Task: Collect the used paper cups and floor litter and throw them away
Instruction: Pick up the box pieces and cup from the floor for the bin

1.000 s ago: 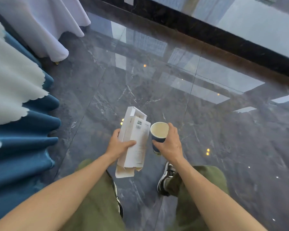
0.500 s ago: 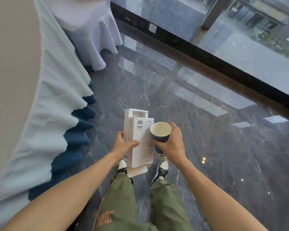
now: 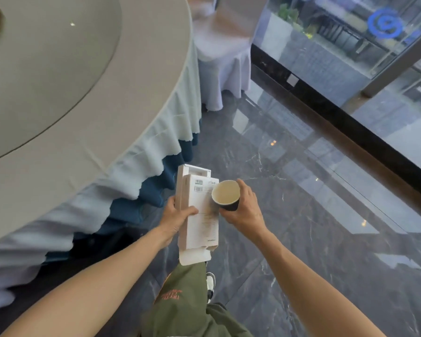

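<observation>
My left hand (image 3: pixel 175 218) grips two flattened white cardboard boxes (image 3: pixel 199 215), stacked together with an open flap hanging at the bottom. My right hand (image 3: pixel 247 209) holds a dark blue paper cup (image 3: pixel 225 194) with a pale inside, upright and touching the boxes' right edge. Both hands are in front of my waist, above the dark marble floor (image 3: pixel 301 239).
A round table (image 3: pixel 58 105) with a pale cloth and blue skirt fills the left. A white-covered chair (image 3: pixel 223 45) stands beyond it. A glass wall with a black base (image 3: pixel 326 110) runs along the right. My green trouser legs and a shoe (image 3: pixel 210 283) are below.
The view has risen and swung left, bringing the tabletop and chair into sight. The cup has come closer against the boxes. Both hands keep their hold.
</observation>
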Tool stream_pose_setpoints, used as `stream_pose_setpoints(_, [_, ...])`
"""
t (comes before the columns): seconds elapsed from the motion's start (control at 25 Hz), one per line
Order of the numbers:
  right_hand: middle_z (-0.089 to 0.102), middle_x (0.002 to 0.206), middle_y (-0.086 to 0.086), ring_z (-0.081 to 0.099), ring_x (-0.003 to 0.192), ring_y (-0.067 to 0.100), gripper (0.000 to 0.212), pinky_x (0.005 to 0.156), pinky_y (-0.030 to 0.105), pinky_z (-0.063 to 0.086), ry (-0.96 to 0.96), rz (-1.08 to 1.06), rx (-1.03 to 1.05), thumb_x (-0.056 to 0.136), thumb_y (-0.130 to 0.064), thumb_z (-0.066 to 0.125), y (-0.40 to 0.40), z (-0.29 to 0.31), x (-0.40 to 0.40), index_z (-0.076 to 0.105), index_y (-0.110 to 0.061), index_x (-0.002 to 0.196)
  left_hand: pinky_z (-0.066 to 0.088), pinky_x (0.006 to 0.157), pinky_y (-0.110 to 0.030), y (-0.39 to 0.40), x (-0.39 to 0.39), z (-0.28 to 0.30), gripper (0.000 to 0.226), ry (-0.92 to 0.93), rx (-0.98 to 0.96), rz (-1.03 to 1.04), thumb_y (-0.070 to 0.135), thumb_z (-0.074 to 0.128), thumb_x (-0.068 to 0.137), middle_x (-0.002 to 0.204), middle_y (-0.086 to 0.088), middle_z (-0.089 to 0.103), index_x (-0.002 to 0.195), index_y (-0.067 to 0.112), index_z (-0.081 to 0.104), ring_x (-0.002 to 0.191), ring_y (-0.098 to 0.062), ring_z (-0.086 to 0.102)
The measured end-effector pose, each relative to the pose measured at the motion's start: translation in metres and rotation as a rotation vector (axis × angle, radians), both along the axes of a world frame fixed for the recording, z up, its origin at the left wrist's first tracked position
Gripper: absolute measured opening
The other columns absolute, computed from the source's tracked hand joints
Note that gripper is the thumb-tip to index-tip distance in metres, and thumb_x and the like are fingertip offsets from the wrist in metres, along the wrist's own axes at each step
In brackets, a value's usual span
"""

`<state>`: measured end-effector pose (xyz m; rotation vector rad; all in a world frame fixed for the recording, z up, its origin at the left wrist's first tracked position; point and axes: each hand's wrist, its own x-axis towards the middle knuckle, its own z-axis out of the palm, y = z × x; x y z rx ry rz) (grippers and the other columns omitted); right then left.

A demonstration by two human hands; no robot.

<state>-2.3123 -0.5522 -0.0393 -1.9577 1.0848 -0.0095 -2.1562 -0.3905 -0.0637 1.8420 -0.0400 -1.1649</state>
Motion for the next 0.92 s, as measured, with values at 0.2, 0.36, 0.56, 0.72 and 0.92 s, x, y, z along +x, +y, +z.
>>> stream_pose_setpoints(0.2, [0.05,0.138,-0.004,0.045,0.132,0.023,0.093,0.102,0.039,0.047,-0.02,0.05,0.115,0.065,-0.046,0.084,0.076,-0.004,0.003,0.037,-0.03,0.145,0.049,0.068,-0.034,0.097,-0.016,-0.003,0.066,0.027,0.068,0.155,0.026,0.083,0.082,0.118,-0.001,0.064,0.133,0.023,0.042,0.102,-0.018,0.063])
stream_pose_setpoints(0.36, [0.047,0.136,-0.008,0.045,0.131,0.02,0.097,0.101,0.039,0.048,0.014,0.0,0.18,0.067,-0.038,0.083,0.121,-0.013,0.006,0.032,-0.03,0.15,0.048,0.062,-0.032,0.15,-0.025,-0.01,0.064,0.001,0.181,0.219,0.031,0.085,0.08,0.11,0.001,0.063,0.128,0.022,0.043,0.093,-0.015,0.063])
stream_pose_setpoints(0.56, [0.051,0.137,-0.004,0.058,0.12,0.019,0.09,0.095,0.045,0.059,0.086,-0.053,0.213,0.07,-0.047,0.084,0.163,-0.034,0.02,0.039,-0.023,0.144,0.051,0.067,-0.033,0.227,-0.018,-0.025,0.068,0.012,0.21,0.284,0.028,0.088,0.077,0.114,0.0,0.064,0.128,0.02,0.044,0.1,-0.018,0.065])
stream_pose_setpoints(0.72, [0.053,0.133,-0.001,0.061,0.116,0.023,0.084,0.091,0.047,0.061,0.138,-0.074,0.192,0.072,-0.052,0.083,0.223,-0.058,0.06,0.041,-0.021,0.138,0.052,0.069,-0.034,0.318,0.01,-0.045,0.067,0.04,0.23,0.339,0.031,0.089,0.078,0.115,-0.002,0.067,0.128,0.02,0.047,0.1,-0.019,0.066])
stream_pose_setpoints(0.92, [0.05,0.128,0.007,0.062,0.113,0.027,0.086,0.09,0.049,0.061,0.151,-0.318,0.303,0.069,-0.03,0.089,0.307,-0.09,0.123,0.04,-0.013,0.137,0.052,0.068,-0.034,0.418,0.078,-0.072,0.068,0.113,0.227,0.307,0.036,0.088,0.078,0.115,0.0,0.066,0.13,0.024,0.045,0.101,-0.018,0.067])
